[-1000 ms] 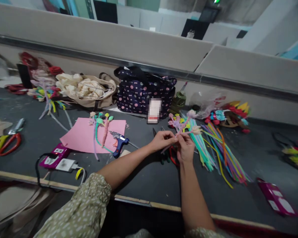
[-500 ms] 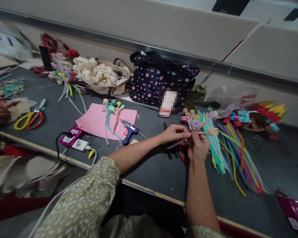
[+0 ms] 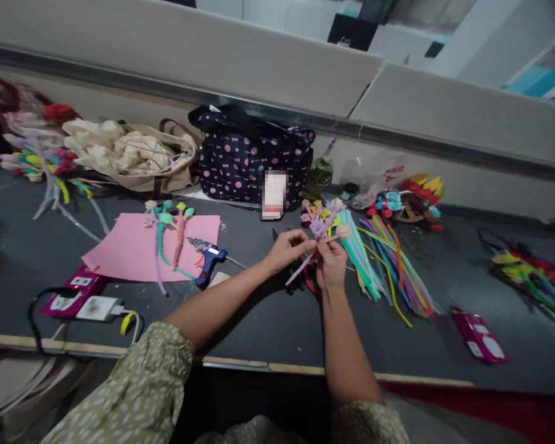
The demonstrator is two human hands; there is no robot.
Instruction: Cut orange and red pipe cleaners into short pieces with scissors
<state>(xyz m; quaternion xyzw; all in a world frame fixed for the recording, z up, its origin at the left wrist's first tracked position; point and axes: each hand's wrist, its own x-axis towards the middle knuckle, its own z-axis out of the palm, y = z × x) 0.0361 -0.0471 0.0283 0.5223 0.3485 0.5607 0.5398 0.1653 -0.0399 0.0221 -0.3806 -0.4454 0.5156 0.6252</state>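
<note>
My left hand (image 3: 290, 251) and my right hand (image 3: 332, 265) meet over the table, thumbs and fingertips pinched together. Between them are pipe-cleaner flowers (image 3: 318, 228), with lilac and pink heads pointing up and a pale stem slanting down to the left below the fingers. A cream flower head (image 3: 343, 231) leans out above my right hand. Exactly which stem each hand grips is partly hidden by the fingers. Beneath the hands, scissors with a red handle (image 3: 311, 280) and dark tool handles lie partly covered. Close by on the right is a bundle of mint-green pipe cleaners (image 3: 361, 256).
Left of my arms, a blue glue gun (image 3: 209, 262) rests by pink paper (image 3: 115, 246) bearing finished stems. Purple power strips (image 3: 76, 293) lie at both sides. A dark patterned bag (image 3: 254, 157) and a cream bag (image 3: 139, 160) stand behind. Multicoloured pipe cleaners (image 3: 400, 265) spread rightward.
The view has swung right, so things appear further left and another flower bunch shows at the far right. Both hands stay together on the flowers, which look more upright now.
</note>
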